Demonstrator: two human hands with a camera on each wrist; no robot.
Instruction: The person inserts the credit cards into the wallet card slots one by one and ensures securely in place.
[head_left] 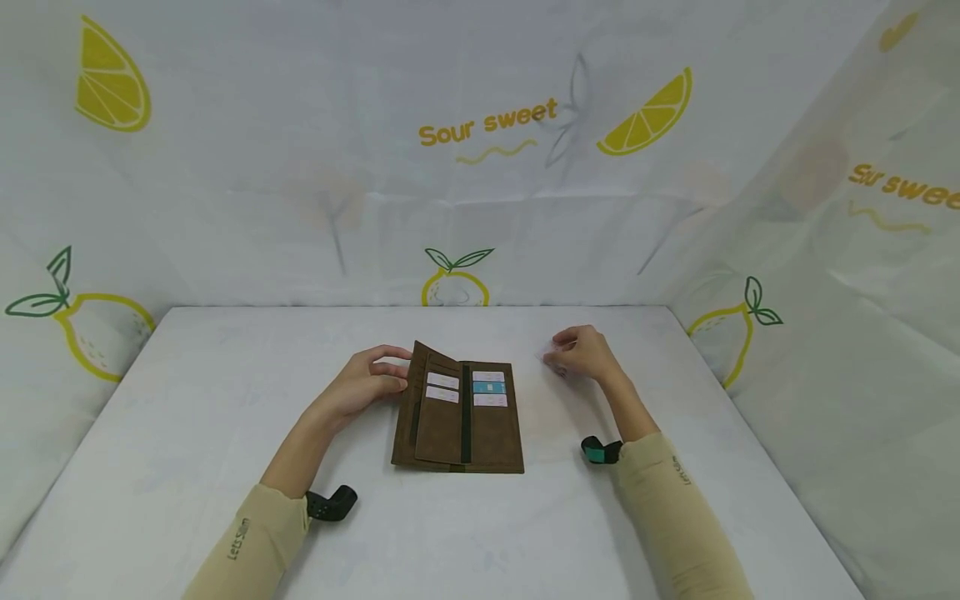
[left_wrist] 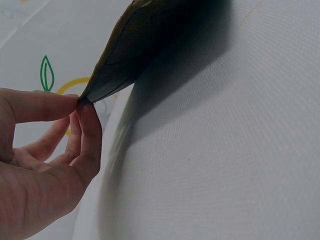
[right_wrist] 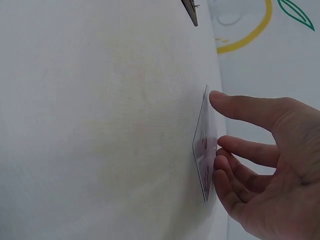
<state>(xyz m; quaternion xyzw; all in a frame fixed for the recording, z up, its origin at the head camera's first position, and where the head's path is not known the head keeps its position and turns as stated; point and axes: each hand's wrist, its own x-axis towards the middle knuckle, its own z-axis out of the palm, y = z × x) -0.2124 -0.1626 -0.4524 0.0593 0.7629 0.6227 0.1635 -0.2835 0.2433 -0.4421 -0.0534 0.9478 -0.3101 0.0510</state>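
Observation:
A brown long wallet (head_left: 487, 433) lies open on the white table (head_left: 225, 375), with several cards (head_left: 489, 388) in its slots. My left hand (head_left: 401, 371) pinches the top corner of the wallet's left flap (left_wrist: 135, 45) between thumb and fingers (left_wrist: 87, 120), lifting that flap off the table. To the right of the wallet, my right hand (head_left: 558, 358) holds a thin pale card (right_wrist: 204, 150) by its edges. The thumb (right_wrist: 240, 105) is on one edge and the other fingers are under it, so the card is tilted up from the cloth. A sliver of the wallet (right_wrist: 190, 10) shows in the right wrist view.
White cloth walls printed with lemons (head_left: 645, 112) close in the table at the back and on both sides. A black strap (head_left: 330, 502) sits at my left wrist and a teal one (head_left: 600, 451) at my right.

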